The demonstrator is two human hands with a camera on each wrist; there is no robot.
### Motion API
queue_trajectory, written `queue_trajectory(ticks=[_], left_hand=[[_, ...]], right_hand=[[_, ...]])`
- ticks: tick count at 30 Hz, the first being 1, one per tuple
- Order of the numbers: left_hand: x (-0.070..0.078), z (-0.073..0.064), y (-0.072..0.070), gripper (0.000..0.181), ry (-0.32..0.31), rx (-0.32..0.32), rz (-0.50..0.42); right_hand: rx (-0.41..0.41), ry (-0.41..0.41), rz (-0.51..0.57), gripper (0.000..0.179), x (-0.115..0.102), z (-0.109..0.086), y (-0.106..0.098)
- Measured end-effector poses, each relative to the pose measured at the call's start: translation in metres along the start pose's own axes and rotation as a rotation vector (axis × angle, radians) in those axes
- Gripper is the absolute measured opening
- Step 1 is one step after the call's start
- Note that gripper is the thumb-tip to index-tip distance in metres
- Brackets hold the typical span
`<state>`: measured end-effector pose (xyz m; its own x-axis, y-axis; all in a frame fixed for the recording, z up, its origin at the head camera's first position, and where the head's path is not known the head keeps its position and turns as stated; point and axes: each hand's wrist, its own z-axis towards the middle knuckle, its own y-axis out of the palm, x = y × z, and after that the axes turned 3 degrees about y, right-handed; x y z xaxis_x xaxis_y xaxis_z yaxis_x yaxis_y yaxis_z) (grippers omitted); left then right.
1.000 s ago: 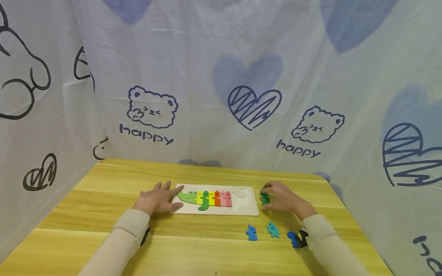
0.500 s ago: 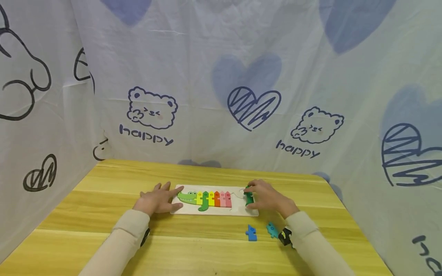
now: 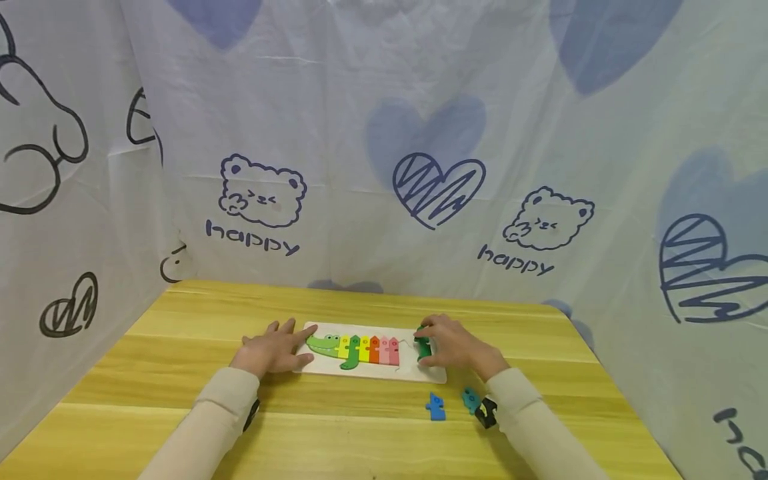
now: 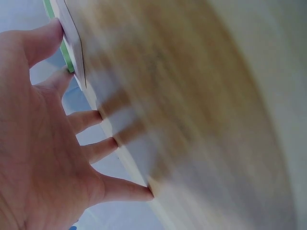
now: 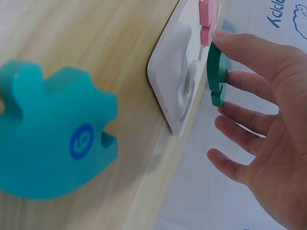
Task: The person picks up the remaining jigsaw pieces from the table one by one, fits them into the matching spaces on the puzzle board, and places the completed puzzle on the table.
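Note:
A pale crocodile puzzle board (image 3: 411,367) lies on the table, with a green head piece (image 3: 323,346) and a row of coloured body pieces in its left and middle part. My left hand (image 3: 270,351) has its fingers spread, thumb and index finger resting on the board's left end; in the left wrist view the other fingertips touch the table. Over the bare recess at the right end, my right hand (image 3: 459,347) pinches a dark green puzzle piece (image 5: 214,72) between thumb and fingers. The right wrist view shows that piece held on edge, above the board.
A blue puzzle piece (image 3: 436,407) and a teal puzzle piece (image 3: 471,400) lie on the table in front of the board's right end. A black object (image 3: 487,413) sits by the right sleeve. Behind the table (image 3: 336,440) hangs a printed white curtain (image 3: 348,220).
My right hand has carried the dark green piece leftward, from beside the board to over its right end. The right sleeve now hides a darker blue piece. My left hand stays put.

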<state>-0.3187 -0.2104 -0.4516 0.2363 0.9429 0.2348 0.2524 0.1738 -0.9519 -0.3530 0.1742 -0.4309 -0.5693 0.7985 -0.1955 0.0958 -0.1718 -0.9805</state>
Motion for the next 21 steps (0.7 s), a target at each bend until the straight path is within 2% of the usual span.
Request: queue_trajectory(ticks=[21], left_hand=[[0.001, -0.003, -0.001, 0.075, -0.004, 0.004, -0.004]], right_hand=[[-0.053, -0.03, -0.026, 0.058, -0.02, 0.01, 0.008]])
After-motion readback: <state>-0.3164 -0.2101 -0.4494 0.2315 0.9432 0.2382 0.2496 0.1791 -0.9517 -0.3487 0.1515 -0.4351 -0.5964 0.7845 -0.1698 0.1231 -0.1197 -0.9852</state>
